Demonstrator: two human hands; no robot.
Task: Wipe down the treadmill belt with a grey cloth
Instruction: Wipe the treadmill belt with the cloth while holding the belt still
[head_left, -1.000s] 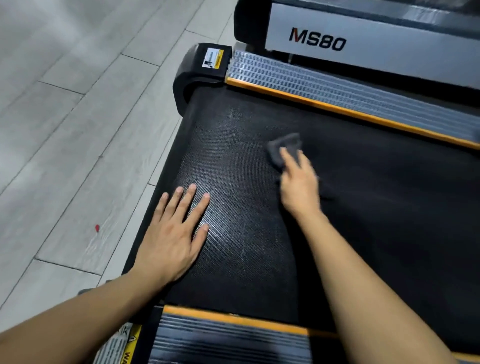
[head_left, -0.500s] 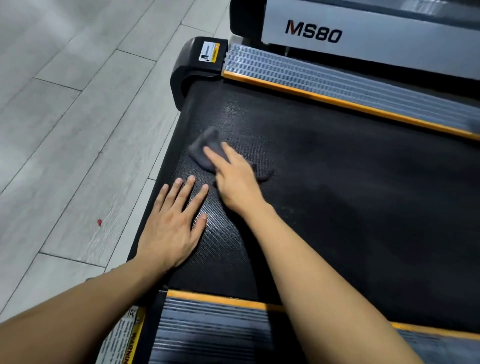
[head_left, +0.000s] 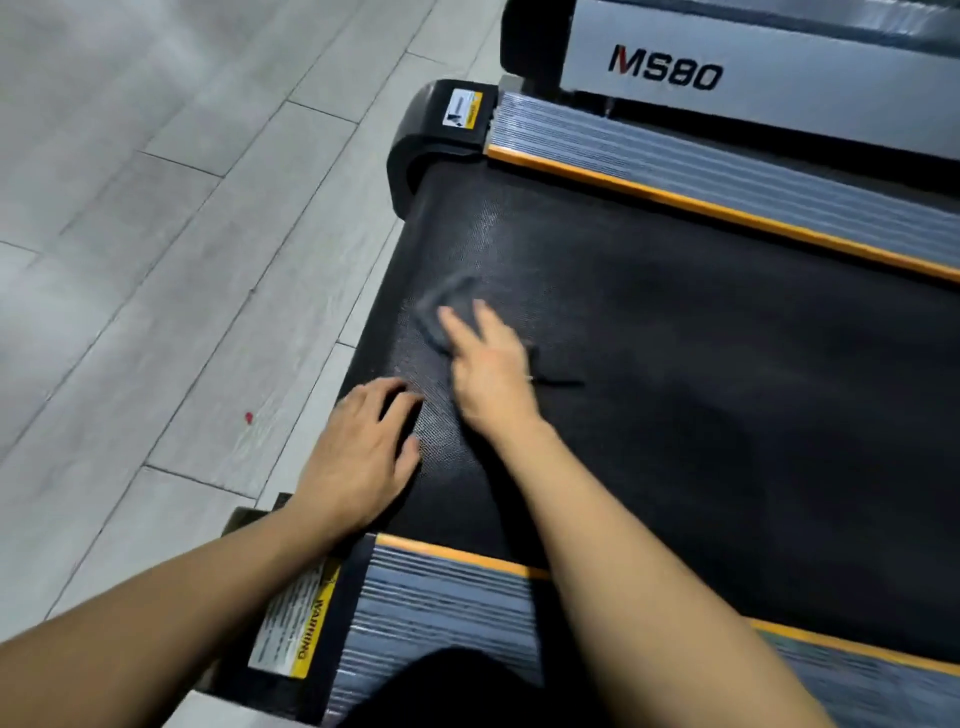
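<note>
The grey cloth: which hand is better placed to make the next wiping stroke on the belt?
The right hand: its straight fingers already press the grey cloth onto the belt. The left hand only rests flat near the belt's end, touching no cloth.

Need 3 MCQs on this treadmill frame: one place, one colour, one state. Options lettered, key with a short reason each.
1. Where is the grey cloth?
A. on the floor
B. on the treadmill belt, near its left end
C. on the side rail

2. What colour is the strip edging the far side rail?
A. orange
B. green
C. white

3. What is the left hand doing?
A. holding the cloth
B. lifted off the treadmill
C. resting on the belt, holding nothing

Key:
1 B: the cloth lies on the black belt under the right hand.
2 A: an orange line runs between rail and belt.
3 C: its palm is down at the belt's near corner, with no cloth in it.
</note>
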